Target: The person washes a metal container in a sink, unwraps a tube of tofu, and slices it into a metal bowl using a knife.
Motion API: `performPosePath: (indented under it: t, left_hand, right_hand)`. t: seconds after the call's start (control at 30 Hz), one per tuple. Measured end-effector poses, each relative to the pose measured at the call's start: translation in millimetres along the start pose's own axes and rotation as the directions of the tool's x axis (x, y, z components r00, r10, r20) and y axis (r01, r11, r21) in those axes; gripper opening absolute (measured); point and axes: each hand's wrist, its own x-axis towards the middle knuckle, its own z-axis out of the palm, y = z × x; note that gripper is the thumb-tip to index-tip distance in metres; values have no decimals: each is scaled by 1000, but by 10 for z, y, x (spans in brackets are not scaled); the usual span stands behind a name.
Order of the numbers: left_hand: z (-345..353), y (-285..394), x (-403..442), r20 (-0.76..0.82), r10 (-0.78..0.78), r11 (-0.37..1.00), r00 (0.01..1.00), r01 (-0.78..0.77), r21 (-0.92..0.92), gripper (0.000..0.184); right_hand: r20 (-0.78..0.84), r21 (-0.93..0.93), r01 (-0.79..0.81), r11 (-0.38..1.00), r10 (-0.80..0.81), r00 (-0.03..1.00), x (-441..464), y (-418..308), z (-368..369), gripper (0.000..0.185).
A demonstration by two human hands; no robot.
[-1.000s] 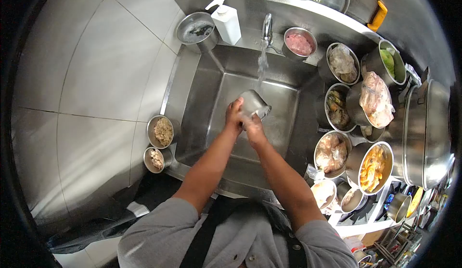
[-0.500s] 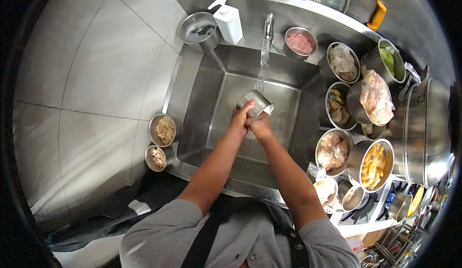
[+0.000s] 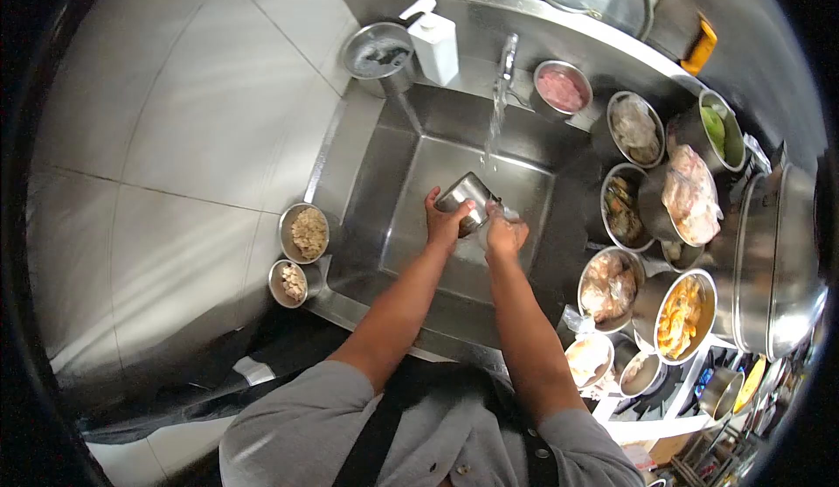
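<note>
Pale tiles (image 3: 192, 128) to my left, steel sink (image 3: 419, 185) ahead, water running from the tap (image 3: 509, 54) at its far side. Metal cup (image 3: 461, 198) tilted over the basin, nearer me than the stream. My left hand (image 3: 444, 222) has a closed grip on the cup, thumb along its side. Right hand (image 3: 505, 232) at the cup's open end, fingers curled; something whitish and blurred there, and I cannot tell whether the grip holds it. White pump bottle (image 3: 435, 50) stands between the tap and a pot of cloudy liquid (image 3: 386, 86). Bowl of pink food (image 3: 546, 107) right of the tap. Two small pots of pale food (image 3: 283, 235) by the sink's left edge; larger food pots (image 3: 602, 203) crowd the right.
</note>
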Motion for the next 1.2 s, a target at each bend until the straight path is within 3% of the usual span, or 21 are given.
performPosePath:
  t: [0.1,0.13,0.23,0.27,0.3,0.37,0.43,0.53,0.6,0.63,0.67,0.73,0.77,0.8,0.83,0.87,0.93,1.03,1.1,1.17,1.2]
  left_hand:
    - [-20,323,1,-326,-81,995,942,95,30,98]
    - [-168,256,176,-506,-113,970,855,205,131,98]
    - [-599,84,417,-411,-184,979,893,130,-156,96]
    - [-778,-55,529,-220,-78,973,972,26,-231,87]
    - [-831,9,486,-210,-144,959,967,84,-271,84]
    - [-810,241,350,-182,-274,914,944,197,-354,76]
    - [-752,429,304,-138,-337,871,931,253,-421,71]
    - [-697,649,308,25,-308,845,951,285,-453,75]
    - [-519,842,376,51,-369,817,928,351,-457,77]
    - [-405,901,450,70,-396,801,916,382,-461,78]
    - [-279,881,510,202,-296,836,934,355,-418,79]
    - [95,948,511,266,-346,789,900,432,-437,78]
    - [269,950,494,298,-373,762,879,473,-443,78]
    - [412,869,531,347,-368,736,863,498,-459,79]
    - [542,763,597,395,-358,709,846,522,-474,80]
    - [628,705,688,445,-342,685,828,544,-486,81]
    - [693,662,785,487,-399,678,777,608,-414,84]
    - [663,604,832,546,-509,618,666,724,-307,97]
    - [600,569,796,560,-655,518,507,841,-155,104]
    - [566,517,738,375,-768,533,519,843,-77,106]
    - [516,476,737,264,-798,563,541,826,11,106]
  right_hand:
    - [152,-222,179,959,-147,977,-39,122,127,43]
    - [183,-357,234,904,-179,967,-13,148,224,42]
    - [262,-299,491,818,-424,867,-7,67,716,45]
    - [338,-138,471,871,-406,849,-31,-105,930,45]
    - [413,23,428,904,-398,819,-38,-314,1179,46]
    - [474,136,460,878,-465,748,24,-640,1705,51]
    - [567,287,278,917,-396,722,-291,-1414,1837,53]
    - [631,418,-52,907,-249,735,-138,-1652,2038,50]
    - [606,376,78,923,-309,733,225,-1367,1827,45]
    - [577,388,-20,921,-226,785,435,-1190,1686,42]
    - [549,398,-119,910,-132,825,577,-1031,1499,39]
    - [442,527,-150,836,-119,889,664,-838,1113,30]
    - [477,295,87,952,-225,849,829,-747,965,28]
    - [537,44,335,941,-305,786,1066,-626,861,26]
    - [615,-191,562,805,-348,707,1074,-633,746,24]
    - [678,-247,797,551,-489,548,1031,-584,603,22]
    - [818,-248,963,-109,-556,148,542,-740,206,19]
    - [854,-346,891,-293,-491,170,609,-836,-79,19]
    - [848,-422,905,-49,-374,375,769,-797,-51,21]
    - [861,-433,871,233,-180,476,1007,-637,79,21]
    - [874,-412,895,-168,-351,337,874,-627,102,19]
